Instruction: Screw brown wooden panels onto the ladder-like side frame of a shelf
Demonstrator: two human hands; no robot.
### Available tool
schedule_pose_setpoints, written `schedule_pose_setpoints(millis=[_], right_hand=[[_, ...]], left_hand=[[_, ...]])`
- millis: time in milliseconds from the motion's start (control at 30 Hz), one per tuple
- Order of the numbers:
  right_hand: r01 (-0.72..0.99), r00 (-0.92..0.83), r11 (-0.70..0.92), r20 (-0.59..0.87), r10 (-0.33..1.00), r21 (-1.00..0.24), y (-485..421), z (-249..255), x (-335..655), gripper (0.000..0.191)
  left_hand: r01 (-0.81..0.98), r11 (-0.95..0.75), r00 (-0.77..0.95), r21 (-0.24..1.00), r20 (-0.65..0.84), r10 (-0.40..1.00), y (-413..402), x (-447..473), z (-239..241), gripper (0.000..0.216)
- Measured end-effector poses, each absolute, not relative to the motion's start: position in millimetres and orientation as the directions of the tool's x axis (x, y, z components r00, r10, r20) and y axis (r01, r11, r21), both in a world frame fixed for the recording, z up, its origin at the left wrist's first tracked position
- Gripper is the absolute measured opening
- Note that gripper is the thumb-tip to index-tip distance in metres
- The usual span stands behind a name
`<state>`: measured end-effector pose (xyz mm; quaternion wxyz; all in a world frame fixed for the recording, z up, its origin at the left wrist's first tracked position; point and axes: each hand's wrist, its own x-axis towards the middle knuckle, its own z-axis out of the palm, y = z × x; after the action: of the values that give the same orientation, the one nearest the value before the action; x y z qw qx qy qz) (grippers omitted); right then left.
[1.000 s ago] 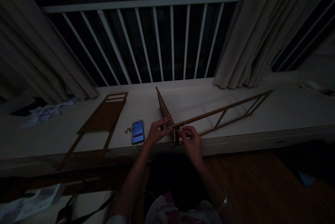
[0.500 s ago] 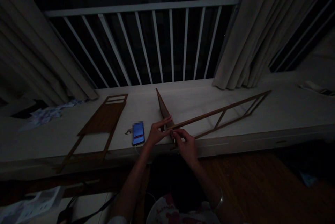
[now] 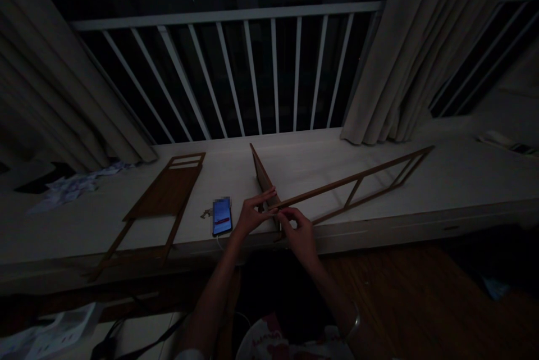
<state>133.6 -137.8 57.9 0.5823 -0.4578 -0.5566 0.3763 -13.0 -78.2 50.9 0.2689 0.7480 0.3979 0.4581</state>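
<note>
On a pale window ledge two wooden parts meet in a corner at the front edge: an upright brown panel and a long ladder-like wooden frame running off to the right. My left hand steadies the panel near the corner, thumb and fingers curved around it. My right hand pinches at the joint where frame and panel meet; whatever small thing it holds is too dark to make out.
A lit phone lies just left of my hands with small metal bits beside it. Another wooden panel with legs lies flat further left. Crumpled paper sits far left. White railing and curtains stand behind the ledge.
My right hand has slid left from the frame's near end up to the corner joint, close to my left hand. The left hand and the wooden parts have stayed put.
</note>
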Motion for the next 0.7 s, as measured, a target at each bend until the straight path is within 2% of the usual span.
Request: schedule_pose_setpoints(millis=[167, 333, 500, 700], right_hand=[[0.022, 0.108, 0.299, 0.300, 0.948, -0.954, -134, 47, 131, 0.018], [-0.127, 0.152, 0.224, 0.205, 0.967, -0.966, -132, 38, 130, 0.027], [-0.342, 0.001, 0.072, 0.077, 0.997, -0.937, -131, 36, 130, 0.030], [-0.451, -0.061, 0.010, 0.043, 0.997, -0.892, -128, 28, 128, 0.033]], left_hand=[[0.335, -0.547, 0.264, 0.767, 0.481, 0.836, -77, -14, 49, 0.043], [0.331, -0.552, 0.265, 0.766, 0.486, 0.833, -78, -14, 50, 0.043], [0.338, -0.547, 0.270, 0.766, 0.478, 0.836, -77, -15, 49, 0.044], [0.338, -0.537, 0.281, 0.773, 0.462, 0.841, -77, -15, 49, 0.044]])
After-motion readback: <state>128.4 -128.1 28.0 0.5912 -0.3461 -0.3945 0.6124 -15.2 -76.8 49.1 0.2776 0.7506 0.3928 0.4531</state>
